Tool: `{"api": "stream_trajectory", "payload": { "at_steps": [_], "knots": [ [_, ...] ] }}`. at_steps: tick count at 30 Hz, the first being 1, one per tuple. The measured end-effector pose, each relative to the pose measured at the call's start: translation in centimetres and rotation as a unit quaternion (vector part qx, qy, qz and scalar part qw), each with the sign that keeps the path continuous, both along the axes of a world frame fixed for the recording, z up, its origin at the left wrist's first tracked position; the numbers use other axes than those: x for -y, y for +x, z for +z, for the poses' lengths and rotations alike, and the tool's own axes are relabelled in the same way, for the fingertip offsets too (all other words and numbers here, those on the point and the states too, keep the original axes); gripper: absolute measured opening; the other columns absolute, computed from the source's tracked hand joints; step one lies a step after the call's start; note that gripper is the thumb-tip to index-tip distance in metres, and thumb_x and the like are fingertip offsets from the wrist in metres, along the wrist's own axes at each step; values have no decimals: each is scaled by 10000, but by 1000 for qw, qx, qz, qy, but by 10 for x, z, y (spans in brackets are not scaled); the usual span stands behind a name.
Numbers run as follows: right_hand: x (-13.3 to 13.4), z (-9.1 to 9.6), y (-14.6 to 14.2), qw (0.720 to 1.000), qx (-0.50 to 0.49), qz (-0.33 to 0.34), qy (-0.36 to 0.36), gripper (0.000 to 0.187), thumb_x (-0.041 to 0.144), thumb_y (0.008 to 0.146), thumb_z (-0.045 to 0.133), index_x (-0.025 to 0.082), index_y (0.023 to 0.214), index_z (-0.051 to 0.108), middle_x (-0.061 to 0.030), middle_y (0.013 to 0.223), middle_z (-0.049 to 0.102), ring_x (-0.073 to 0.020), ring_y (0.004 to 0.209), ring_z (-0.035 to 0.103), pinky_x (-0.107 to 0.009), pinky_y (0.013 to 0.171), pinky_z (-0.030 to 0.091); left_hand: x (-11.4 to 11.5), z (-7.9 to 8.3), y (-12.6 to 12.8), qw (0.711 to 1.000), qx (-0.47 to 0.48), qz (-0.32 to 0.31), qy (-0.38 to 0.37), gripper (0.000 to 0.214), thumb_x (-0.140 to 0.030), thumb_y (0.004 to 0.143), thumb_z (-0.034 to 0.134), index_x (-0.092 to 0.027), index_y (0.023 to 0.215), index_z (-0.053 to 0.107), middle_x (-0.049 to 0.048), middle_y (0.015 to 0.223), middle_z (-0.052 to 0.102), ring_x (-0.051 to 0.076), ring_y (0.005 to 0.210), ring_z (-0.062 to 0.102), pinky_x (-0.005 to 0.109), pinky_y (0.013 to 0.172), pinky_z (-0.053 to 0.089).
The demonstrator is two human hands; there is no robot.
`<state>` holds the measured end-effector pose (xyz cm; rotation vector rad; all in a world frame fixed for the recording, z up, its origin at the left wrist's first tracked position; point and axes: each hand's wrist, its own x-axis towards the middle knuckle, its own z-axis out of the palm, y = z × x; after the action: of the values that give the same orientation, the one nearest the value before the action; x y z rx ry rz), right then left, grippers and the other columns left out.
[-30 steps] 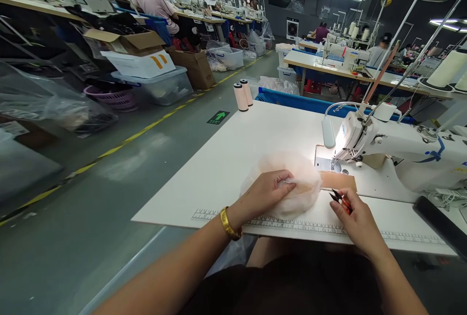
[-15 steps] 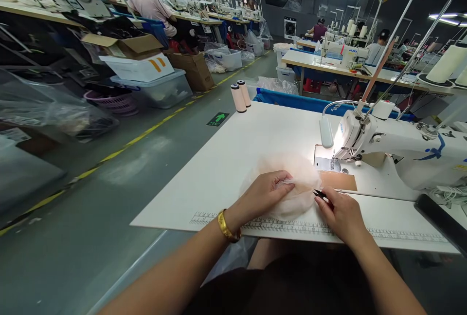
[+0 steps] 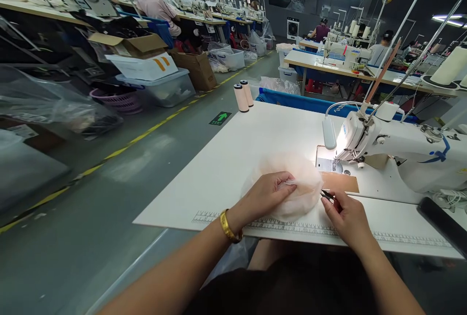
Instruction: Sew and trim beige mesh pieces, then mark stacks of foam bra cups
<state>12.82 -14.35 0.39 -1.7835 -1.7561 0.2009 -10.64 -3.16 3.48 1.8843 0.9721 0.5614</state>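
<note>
A bunch of sheer pale pink fabric (image 3: 304,200) lies on the white sewing table (image 3: 204,178), in front of the sewing machine (image 3: 394,139). My left hand (image 3: 272,191) is closed on the fabric's middle, with thumb and fingertips pinching a fold. Just right of the fabric, my right hand (image 3: 346,215) grips small dark thread snips (image 3: 327,195). Their pointed tips face left, close to the fabric's edge; most of the tool is hidden in my fingers. The machine's lit needle area lies beyond the right hand.
Two pale pink thread cones (image 3: 241,98) stand at the table's far left corner. A printed ruler (image 3: 302,228) runs along the front edge. A black phone-like object (image 3: 441,222) sits at right. Left of the table is a floor aisle with a yellow line (image 3: 138,137); other people sit at machines beyond.
My right hand has drawn slightly right with the snips, away from the fabric's edge. My left hand keeps its pinch on the fabric. The whole view has shifted a little.
</note>
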Motion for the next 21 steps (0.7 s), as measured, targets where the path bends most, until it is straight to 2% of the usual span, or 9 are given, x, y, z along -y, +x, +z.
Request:
{"api": "stream_trajectory", "payload": {
  "at_steps": [5,9,12,17,21],
  "knots": [
    [-6,2,-9,994,80,35,61,298,438,1044,497,224,933,672,16,620,627,-185,566,575,-272,587,333,-1,-2,0,1000,-5,-2,0,332,-489,953,559,-199,850,682,-8,840,680,205,811,613,315,725,419],
    [-11,2,-14,993,81,46,73,286,404,1050,496,220,909,665,14,629,630,-184,574,569,-274,604,341,0,-3,0,1000,-4,-1,-1,336,-494,953,560,-199,845,679,-9,826,670,205,799,602,320,718,420],
    [-10,1,-13,997,37,43,53,287,417,1043,505,224,914,673,18,636,616,-176,584,565,-270,606,346,-1,-3,0,1000,-5,-2,4,334,-491,955,558,-199,845,678,-6,833,677,207,804,607,322,719,420],
    [-3,0,-3,996,-93,8,-11,341,520,1031,517,238,944,688,50,592,514,-149,537,506,-250,553,342,-2,-3,0,1000,1,-5,8,326,-481,957,557,-199,848,680,-9,837,680,204,808,621,318,731,426],
    [0,-2,1,996,-79,-4,-31,324,530,1006,534,246,987,690,42,623,539,-161,563,516,-264,580,351,-2,-3,1,1000,0,-2,8,341,-494,955,555,-198,843,681,-5,838,685,206,808,623,318,730,426]
  ]
}}
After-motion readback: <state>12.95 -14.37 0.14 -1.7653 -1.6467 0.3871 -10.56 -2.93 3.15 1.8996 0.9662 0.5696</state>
